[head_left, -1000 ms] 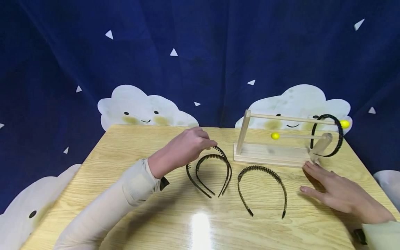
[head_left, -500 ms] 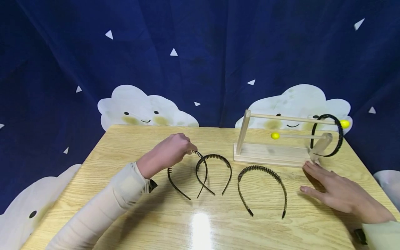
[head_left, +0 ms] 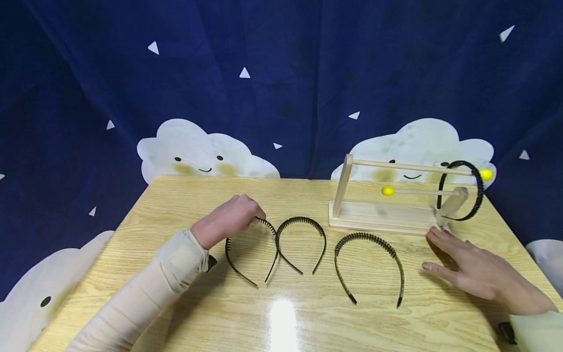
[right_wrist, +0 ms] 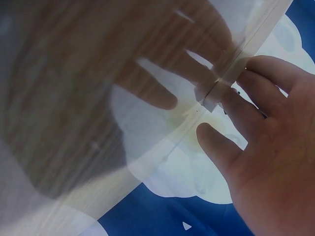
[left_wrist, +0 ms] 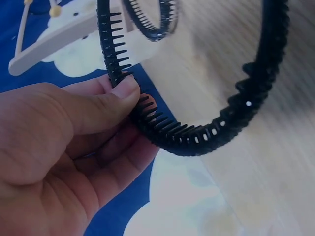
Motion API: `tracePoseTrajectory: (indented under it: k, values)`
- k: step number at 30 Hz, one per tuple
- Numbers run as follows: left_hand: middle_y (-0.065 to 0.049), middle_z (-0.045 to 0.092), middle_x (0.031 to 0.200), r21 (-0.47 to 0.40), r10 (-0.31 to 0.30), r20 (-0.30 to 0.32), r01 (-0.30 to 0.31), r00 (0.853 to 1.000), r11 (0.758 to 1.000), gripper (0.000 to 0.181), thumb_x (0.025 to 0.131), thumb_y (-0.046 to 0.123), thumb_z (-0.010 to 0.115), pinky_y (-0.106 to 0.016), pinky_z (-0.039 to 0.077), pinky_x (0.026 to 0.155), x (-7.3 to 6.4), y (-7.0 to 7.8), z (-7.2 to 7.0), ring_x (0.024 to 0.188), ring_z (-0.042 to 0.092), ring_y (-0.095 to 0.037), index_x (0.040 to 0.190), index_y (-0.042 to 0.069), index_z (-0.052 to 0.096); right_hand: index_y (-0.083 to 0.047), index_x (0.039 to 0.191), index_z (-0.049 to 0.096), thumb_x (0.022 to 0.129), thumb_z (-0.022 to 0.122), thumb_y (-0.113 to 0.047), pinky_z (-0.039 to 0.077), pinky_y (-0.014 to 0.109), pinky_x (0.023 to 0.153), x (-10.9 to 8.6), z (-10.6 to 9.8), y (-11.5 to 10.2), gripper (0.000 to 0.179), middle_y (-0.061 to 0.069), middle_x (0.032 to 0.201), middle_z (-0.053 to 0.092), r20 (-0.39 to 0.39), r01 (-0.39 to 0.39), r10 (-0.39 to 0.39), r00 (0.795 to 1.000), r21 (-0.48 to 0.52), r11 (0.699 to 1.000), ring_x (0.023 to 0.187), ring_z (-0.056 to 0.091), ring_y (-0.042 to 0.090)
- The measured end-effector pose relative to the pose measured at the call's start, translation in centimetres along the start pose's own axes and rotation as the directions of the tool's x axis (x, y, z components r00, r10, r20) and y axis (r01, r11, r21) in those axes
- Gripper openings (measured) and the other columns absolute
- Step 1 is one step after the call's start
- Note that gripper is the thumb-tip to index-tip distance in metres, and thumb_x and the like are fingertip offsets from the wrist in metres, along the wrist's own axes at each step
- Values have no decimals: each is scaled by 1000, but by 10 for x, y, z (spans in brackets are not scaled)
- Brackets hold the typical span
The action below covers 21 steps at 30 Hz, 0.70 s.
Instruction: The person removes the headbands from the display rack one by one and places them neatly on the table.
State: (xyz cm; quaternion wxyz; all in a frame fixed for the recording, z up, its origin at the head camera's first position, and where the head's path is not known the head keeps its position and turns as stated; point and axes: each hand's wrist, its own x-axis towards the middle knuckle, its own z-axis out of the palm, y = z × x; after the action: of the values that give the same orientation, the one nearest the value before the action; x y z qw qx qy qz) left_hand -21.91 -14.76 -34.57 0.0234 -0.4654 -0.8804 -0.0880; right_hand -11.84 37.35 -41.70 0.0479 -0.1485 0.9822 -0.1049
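My left hand [head_left: 230, 217] pinches the top of a black toothed headband [left_wrist: 189, 145] between thumb and fingers. Its two ends point toward me, and its right side meets a second dark headband [head_left: 303, 219] lying on the table. Further right lies a bronze-coloured headband with a coiled top [head_left: 365, 236]. My right hand [head_left: 477, 269] lies on the table with fingers extended, fingertips at the front right corner of a wooden rack [head_left: 382, 217]. On the rack's upper rod hangs another black headband [head_left: 479, 198].
Yellow balls cap the rods: one ball [head_left: 486, 174] at the upper right end, another ball [head_left: 387, 191] on the lower rod. Behind the wooden table [head_left: 193, 195] hangs a dark blue curtain [head_left: 281, 88] with white clouds and triangles.
My left hand has moved left and slightly down with its headband, which no longer overlaps much with the second headband. The right hand and rack have stayed put.
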Motion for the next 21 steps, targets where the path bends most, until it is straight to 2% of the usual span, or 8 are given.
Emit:
tracePoseTrajectory:
  k: [6, 10, 14, 18, 21]
  values:
    - [2, 60, 73, 51, -14, 31, 12, 999, 999, 30, 78, -14, 69, -28, 50, 60, -4, -8, 10, 70, 58, -14, 68, 15, 65, 1, 153, 37, 94, 61, -59, 35, 70, 97, -1, 1, 0, 87, 26, 157, 30, -12, 10, -10, 1000, -12, 1000, 137, 35, 52]
    - [2, 61, 70, 15, -34, 60, 33, 998, 999, 34, 78, -19, 63, -26, 45, 57, -5, -12, 16, 64, 52, -11, 65, 12, 62, 1, 153, 37, 94, 61, -58, 36, 71, 95, -1, 1, 1, 87, 26, 157, 30, -19, 11, -12, 1000, -16, 1000, 135, 36, 54]
    - [4, 50, 62, -33, -64, 83, 66, 995, 997, 33, 76, -20, 60, -23, 35, 53, -5, -14, 20, 57, 37, -8, 61, 9, 57, 1, 153, 36, 94, 61, -58, 35, 71, 95, -1, 1, 1, 87, 26, 157, 30, -17, 12, -12, 1000, -12, 1000, 136, 36, 53]
    - [4, 54, 62, -46, -95, 83, 99, 992, 994, 31, 77, -18, 66, -22, 38, 52, -6, -17, 24, 56, 38, -6, 62, 9, 63, 1, 153, 36, 94, 62, -57, 36, 71, 94, -1, 1, 1, 87, 26, 157, 30, -21, 20, -20, 1000, -12, 1000, 136, 36, 53]
    - [5, 58, 63, -14, -112, 75, 113, 991, 993, 30, 77, -15, 70, -23, 41, 53, -5, -19, 27, 57, 42, -7, 63, 11, 66, 2, 153, 37, 94, 62, -57, 35, 70, 95, -1, 1, 0, 87, 26, 157, 30, -22, 23, -23, 999, -8, 1000, 137, 36, 52]
